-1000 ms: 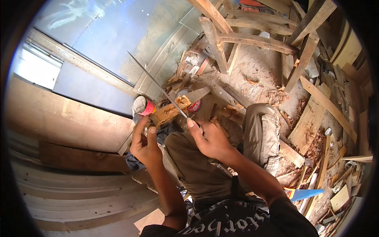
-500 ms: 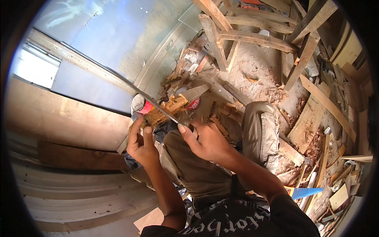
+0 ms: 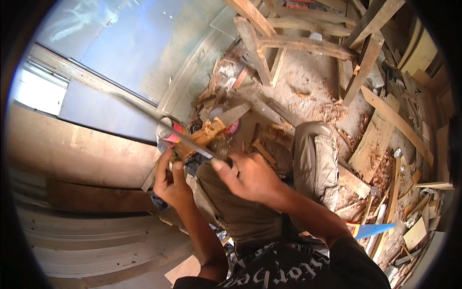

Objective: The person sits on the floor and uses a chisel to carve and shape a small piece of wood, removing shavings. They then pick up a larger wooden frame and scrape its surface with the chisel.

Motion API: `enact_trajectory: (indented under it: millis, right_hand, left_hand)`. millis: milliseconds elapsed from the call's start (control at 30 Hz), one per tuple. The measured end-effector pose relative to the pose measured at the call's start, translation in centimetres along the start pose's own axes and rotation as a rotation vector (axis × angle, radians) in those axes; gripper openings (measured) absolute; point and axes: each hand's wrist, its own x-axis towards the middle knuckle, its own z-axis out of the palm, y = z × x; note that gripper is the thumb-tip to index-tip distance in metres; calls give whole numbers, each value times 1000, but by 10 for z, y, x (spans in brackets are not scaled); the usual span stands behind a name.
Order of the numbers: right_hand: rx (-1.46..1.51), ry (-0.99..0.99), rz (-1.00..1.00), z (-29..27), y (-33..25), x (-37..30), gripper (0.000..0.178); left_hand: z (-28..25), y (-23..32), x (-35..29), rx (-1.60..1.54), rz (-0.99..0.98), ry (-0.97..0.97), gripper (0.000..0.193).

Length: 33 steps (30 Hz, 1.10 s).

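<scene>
My right hand [image 3: 250, 177] is closed round one end of a long, thin grey metal rod [image 3: 191, 145], its thumb laid along the top. The rod slants up to the far left, and its outer part is smeared by motion. It passes in front of a can with a red band [image 3: 179, 129]. My left hand [image 3: 173, 185] is held under the rod, fingers curled and thumb and forefinger apart, with nothing visible between them. Just beyond its fingertips lies a rough, splintered yellowish piece of wood [image 3: 210, 131]. My knees in brown trousers [image 3: 240, 204] are bent below both hands.
A wooden frame with crossed legs [image 3: 308, 45] stands at the far right. Planks and scraps [image 3: 373, 149] litter the dusty floor to the right, near a blue blade-shaped piece [image 3: 375, 230]. A bluish panel [image 3: 130, 53] and a brown board [image 3: 82, 144] are on the left.
The rod has swung lower and now crosses the can; its outer part has become blurred. My right hand still grips it. My left hand has barely moved, and the view has shifted slightly.
</scene>
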Motion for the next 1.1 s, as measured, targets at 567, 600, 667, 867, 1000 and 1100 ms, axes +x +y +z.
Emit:
enact_trajectory:
  millis: [567,600,667,867,1000,1100]
  right_hand:
    - [127,90,-247,-5,-15,-10,35]
    - [34,89,-153,3,3,-5,35]
    - [-178,118,28,17,59,13,42]
    - [-13,48,95,5,40,11,46]
    - [43,39,-262,-2,-10,2,40]
    - [-103,34,40,11,38,2,43]
  left_hand:
    - [-9,-11,-5,30,-115,21,31]
    - [-5,-6,-5,-3,-73,18,30]
    - [-4,0,-2,72,40,-24,30]
    - [-5,6,-9,70,-3,44,33]
    - [-6,4,-12,155,-115,5,39]
    - [-1,4,-3,38,77,0,33]
